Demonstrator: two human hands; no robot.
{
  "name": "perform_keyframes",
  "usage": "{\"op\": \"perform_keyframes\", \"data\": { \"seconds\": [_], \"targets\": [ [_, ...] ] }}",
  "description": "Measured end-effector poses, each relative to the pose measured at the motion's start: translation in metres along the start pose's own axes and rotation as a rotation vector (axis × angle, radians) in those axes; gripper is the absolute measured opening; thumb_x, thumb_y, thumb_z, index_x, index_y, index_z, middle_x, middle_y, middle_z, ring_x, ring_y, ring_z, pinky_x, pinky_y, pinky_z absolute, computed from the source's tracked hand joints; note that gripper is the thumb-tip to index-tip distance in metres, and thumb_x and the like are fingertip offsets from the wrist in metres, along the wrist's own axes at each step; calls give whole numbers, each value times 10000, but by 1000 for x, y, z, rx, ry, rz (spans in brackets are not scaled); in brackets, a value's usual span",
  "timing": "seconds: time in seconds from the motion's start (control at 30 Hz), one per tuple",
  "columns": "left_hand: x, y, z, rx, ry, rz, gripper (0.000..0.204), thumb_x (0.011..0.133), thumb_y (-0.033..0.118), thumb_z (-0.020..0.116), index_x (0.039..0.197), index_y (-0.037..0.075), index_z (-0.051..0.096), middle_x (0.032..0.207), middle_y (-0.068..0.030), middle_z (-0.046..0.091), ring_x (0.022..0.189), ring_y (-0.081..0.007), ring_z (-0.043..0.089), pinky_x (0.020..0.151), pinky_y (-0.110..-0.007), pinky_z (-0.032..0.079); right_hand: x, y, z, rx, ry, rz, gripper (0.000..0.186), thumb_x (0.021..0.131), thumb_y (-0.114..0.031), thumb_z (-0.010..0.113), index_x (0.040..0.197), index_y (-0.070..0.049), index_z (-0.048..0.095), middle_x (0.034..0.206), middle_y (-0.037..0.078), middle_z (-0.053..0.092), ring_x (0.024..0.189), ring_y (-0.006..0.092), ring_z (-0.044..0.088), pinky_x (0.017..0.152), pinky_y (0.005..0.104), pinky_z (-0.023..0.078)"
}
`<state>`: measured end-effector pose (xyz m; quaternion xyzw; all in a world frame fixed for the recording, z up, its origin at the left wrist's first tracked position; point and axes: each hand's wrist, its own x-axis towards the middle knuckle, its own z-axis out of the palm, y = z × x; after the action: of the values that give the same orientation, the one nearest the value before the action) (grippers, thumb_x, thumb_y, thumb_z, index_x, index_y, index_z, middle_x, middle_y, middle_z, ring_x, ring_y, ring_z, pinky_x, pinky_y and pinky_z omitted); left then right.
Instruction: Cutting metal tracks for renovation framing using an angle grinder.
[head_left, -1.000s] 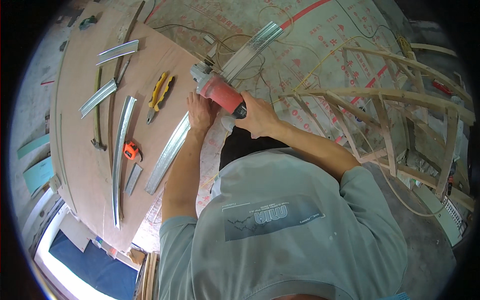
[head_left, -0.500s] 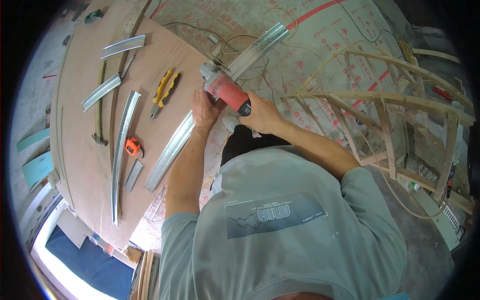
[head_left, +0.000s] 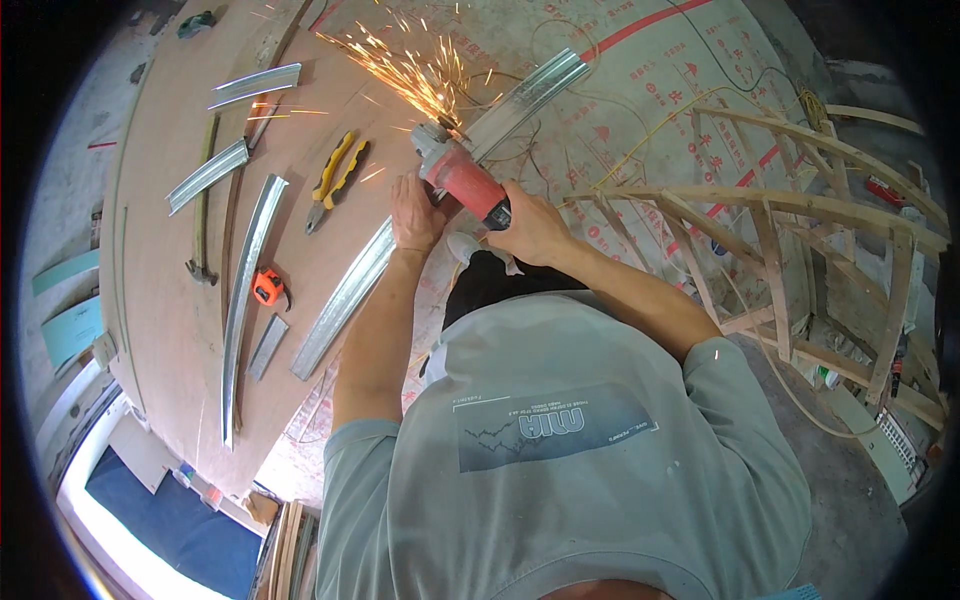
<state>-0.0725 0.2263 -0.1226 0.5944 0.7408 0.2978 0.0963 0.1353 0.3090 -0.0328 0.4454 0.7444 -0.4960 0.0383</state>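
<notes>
Red-printed protective sheeting spreads across the floor in the head view, a curved timber frame stands off to the right, and here on the left is the big plywood board. And sparks are flying! The right hand is wrapped around the rear body of a red angle grinder, its head down over a long galvanized steel channel that runs from the board's near edge out past it over the floor. The left hand lies over that channel just beside the grinder's head; how tightly its fingers close cannot be told. So the cut looks under way, not finished: the far stretch appears in line with the near one, though grinder and hand cover the join. Short channel offcuts and a long narrow channel lie loose on the plywood, perhaps pieces done. Combination pliers, claw hammer and orange tape measure sit unused; severing this channel seems what remains.
</notes>
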Motion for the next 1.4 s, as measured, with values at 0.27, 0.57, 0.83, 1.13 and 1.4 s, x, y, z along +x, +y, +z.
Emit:
{"op": "perform_keyframes", "data": {
  "seconds": [0.27, 0.57, 0.83, 1.13, 1.4],
  "targets": [
    [1, 3, -2, -31, 23, 4, 795, 686, 313, 895, 1302, -29, 526, 979, -165, 599, 911, -385, 570, 843, -482, 470, 2, 2, 1, -10, -1, 3, 659, 700, -252, 763, 1243, -8, 479, 928, 284, 685, 912, 496, 667, 809, 555, 506],
    [-5, -14, 5, -33, 12, -10, 641, 702, 199, 882, 1191, -1, 521, 937, -158, 581, 892, -370, 579, 800, -470, 481, 0, 4, 5, -10, 36, -23, 565, 704, -270, 780, 1124, 1, 517, 919, 259, 678, 891, 474, 662, 769, 522, 498],
    [-3, 1, 0, -125, 73, -47, 581, 709, 171, 889, 1126, 2, 520, 843, -129, 575, 766, -314, 596, 706, -436, 493, -4, 10, 6, -13, 44, -7, 561, 707, -268, 776, 1125, 0, 515, 912, 271, 675, 890, 480, 662, 764, 526, 500],
    [-2, 2, 0, -161, 33, -106, 611, 703, 269, 898, 1135, 35, 534, 868, -151, 573, 857, -382, 555, 792, -491, 446, -8, 14, 8, -12, 32, 20, 564, 705, -258, 784, 1127, 0, 511, 890, 262, 671, 867, 472, 664, 749, 518, 500],
    [-1, 5, 0, -112, 61, -54, 558, 713, 199, 891, 1066, 12, 502, 867, -145, 570, 806, -336, 582, 736, -454, 491, -7, 3, 0, -19, 12, 3, 571, 683, -254, 773, 1119, 11, 516, 925, 292, 683, 915, 494, 669, 794, 549, 512]
  ]
}}
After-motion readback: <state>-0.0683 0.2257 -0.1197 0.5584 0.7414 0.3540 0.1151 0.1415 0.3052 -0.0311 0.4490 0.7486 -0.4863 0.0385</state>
